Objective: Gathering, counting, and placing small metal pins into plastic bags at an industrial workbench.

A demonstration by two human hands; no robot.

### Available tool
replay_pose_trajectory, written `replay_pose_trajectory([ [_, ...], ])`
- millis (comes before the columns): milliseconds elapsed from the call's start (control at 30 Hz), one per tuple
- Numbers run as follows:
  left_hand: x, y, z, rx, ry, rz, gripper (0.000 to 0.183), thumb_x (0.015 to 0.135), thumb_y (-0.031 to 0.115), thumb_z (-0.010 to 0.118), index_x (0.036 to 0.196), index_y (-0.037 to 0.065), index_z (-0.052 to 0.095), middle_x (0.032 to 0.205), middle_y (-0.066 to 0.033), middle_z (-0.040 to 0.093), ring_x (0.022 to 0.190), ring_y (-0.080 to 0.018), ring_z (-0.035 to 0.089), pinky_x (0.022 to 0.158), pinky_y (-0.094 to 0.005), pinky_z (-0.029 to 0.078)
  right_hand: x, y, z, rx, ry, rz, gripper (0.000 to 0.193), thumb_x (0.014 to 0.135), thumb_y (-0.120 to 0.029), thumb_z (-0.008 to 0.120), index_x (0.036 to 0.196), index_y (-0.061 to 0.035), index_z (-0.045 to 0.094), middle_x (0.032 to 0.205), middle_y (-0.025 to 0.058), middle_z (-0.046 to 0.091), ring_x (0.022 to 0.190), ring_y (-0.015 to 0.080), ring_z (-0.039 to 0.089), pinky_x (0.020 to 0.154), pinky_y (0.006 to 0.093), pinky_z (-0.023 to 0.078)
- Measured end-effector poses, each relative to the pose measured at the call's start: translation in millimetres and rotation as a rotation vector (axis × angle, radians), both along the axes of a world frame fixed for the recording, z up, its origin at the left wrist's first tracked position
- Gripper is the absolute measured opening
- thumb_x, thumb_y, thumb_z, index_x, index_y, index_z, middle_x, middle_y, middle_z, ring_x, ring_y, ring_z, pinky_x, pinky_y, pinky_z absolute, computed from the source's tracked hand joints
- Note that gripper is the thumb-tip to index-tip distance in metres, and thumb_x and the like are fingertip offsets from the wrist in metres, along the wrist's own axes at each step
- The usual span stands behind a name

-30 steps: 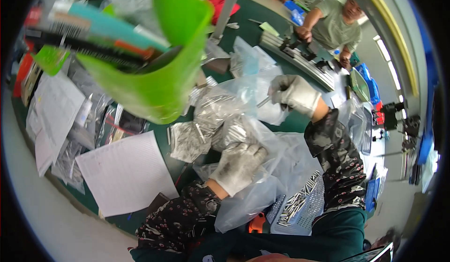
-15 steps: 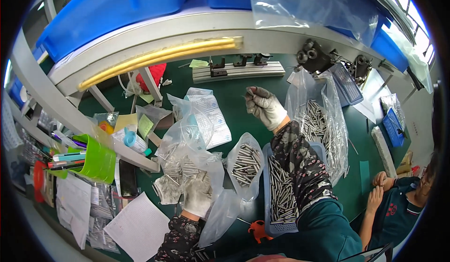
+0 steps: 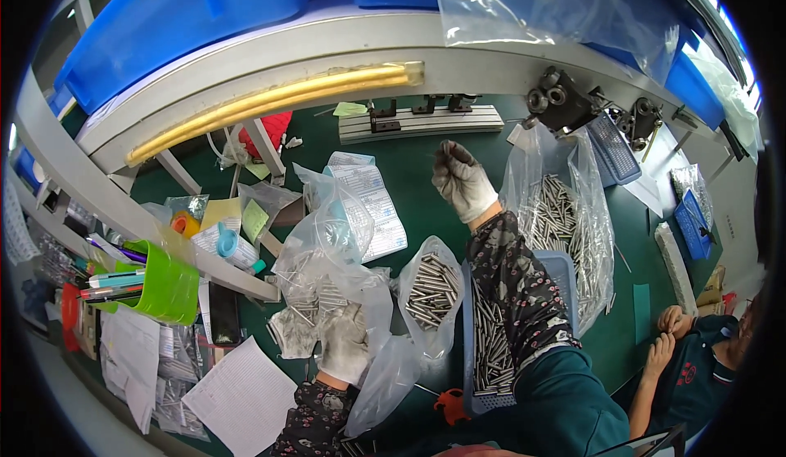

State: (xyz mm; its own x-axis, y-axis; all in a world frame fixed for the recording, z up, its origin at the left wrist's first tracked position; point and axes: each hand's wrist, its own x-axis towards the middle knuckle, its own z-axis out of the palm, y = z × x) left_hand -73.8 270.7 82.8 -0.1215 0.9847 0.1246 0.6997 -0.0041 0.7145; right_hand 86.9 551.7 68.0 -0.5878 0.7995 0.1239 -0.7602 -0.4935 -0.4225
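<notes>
My right hand [image 3: 464, 183], in a white glove with greyed fingertips, is raised over the middle of the green table. Its fingers are pinched together; anything between them is too small to make out. My left hand [image 3: 344, 349], gloved too, lies at a clear plastic bag [image 3: 323, 244] with slim metal pins [image 3: 330, 295] by its fingertips; bag and glove hide how its fingers are set. Beside it is a soiled white cloth or glove [image 3: 292, 332]. A small bag of pins [image 3: 432, 293] lies between my arms. Under my right forearm stands a blue basket [image 3: 563, 270] holding many pins.
A large clear bag of pins [image 3: 557, 211] lies right of my right arm. Behind stand a metal rail fixture [image 3: 422, 126] and a shelf beam [image 3: 286, 52]. At left are a green pen holder [image 3: 168, 285] and papers [image 3: 241, 396]. Another person's hands [image 3: 667, 334] are at right.
My right hand has turned at the wrist, its fingers now pointing more upward, still pinched. My left hand stays almost in place at the bag. The view has shifted slightly.
</notes>
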Motion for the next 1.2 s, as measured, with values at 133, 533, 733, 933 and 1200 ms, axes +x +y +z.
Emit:
replay_pose_trajectory([
  [133, -15.1, -18.5, -51.9, -0.216, 0.107, 0.018, 0.044, 0.073, 0.026, 0.059, 0.110, 0.003, 0.058, 0.108, -0.0162, 0.059, 0.089, -0.0326, 0.055, 0.079, -0.0384, 0.046, -11.3, 69.9, -7.9, -0.574, -0.292, -0.650, 0.012, 0.093, -0.006, 0.047, 0.093, -0.0037, 0.059, 0.079, 0.0052, 0.062, 0.064, 0.0152, 0.057, 0.056, 0.0260, 0.052],
  [533, -2.0, -6.2, -5.2, -0.039, 0.159, -0.006, 0.041, 0.070, 0.023, 0.058, 0.105, 0.001, 0.058, 0.103, -0.0146, 0.059, 0.088, -0.0326, 0.055, 0.078, -0.0394, 0.046, -15.1, 117.1, 17.7, -0.455, -0.160, -0.693, 0.016, 0.093, -0.011, 0.048, 0.077, -0.0106, 0.052, 0.065, 0.0000, 0.053, 0.053, 0.0118, 0.049, 0.047, 0.0220, 0.046],
  [733, -3.8, -7.7, -11.7, -0.083, 0.262, -0.008, 0.036, 0.067, 0.009, 0.056, 0.101, -0.001, 0.059, 0.101, -0.0134, 0.059, 0.090, -0.0315, 0.056, 0.080, -0.0386, 0.047, -7.9, 117.8, 11.6, -0.230, -0.287, -0.640, 0.016, 0.094, -0.014, 0.045, 0.082, -0.0079, 0.053, 0.066, 0.0007, 0.053, 0.052, 0.0125, 0.049, 0.047, 0.0225, 0.047],
  [933, -1.7, -9.3, -13.7, -0.075, 0.283, -0.004, 0.035, 0.066, 0.010, 0.057, 0.099, 0.000, 0.059, 0.099, -0.0138, 0.059, 0.088, -0.0310, 0.056, 0.078, -0.0384, 0.047, -6.9, 124.5, 11.1, -0.451, -0.157, -0.681, 0.020, 0.095, -0.013, 0.041, 0.082, -0.0054, 0.054, 0.068, 0.0040, 0.056, 0.053, 0.0144, 0.053, 0.048, 0.0234, 0.049],
  [1200, -0.1, -2.2, -12.2, 0.044, 0.193, -0.019, 0.036, 0.069, 0.012, 0.059, 0.104, 0.003, 0.059, 0.102, -0.0122, 0.060, 0.084, -0.0301, 0.057, 0.074, -0.0391, 0.047, -4.5, 97.3, 34.8, -0.259, -0.540, -0.430, 0.016, 0.094, -0.013, 0.046, 0.092, -0.0032, 0.059, 0.073, 0.0068, 0.063, 0.055, 0.0143, 0.056, 0.047, 0.0249, 0.047],
])
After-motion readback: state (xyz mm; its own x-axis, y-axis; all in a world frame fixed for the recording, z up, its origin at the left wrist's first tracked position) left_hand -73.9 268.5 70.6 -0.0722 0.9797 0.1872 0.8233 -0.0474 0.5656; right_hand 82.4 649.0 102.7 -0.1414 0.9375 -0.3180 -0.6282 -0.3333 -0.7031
